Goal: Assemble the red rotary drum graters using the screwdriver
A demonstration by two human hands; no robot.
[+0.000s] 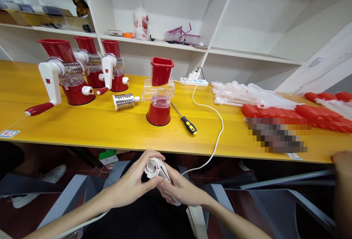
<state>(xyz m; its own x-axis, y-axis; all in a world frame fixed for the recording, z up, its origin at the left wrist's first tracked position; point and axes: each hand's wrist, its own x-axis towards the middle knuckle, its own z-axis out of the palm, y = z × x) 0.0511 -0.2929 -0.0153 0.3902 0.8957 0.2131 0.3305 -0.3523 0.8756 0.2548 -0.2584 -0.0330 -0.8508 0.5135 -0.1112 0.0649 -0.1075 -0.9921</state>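
Above my lap, my left hand (139,180) and my right hand (178,187) are both closed around a white plastic crank arm (156,168), its hollow round end facing up. The fingers cover much of it. On the yellow table in front stands a rotary grater body (158,112) with a red hopper (162,71) and a clear housing, no drum inside. Left of it lies a metal grater drum (125,101). A screwdriver (188,124) with a black and yellow handle rests at its right.
Several assembled rotary graters (78,94) with cranks stand at the table's left. A white cable (220,121) runs from a power strip (194,82) over the table edge. White crank parts (247,94) and red handles (275,111) lie at the right, near another person's arm (343,180).
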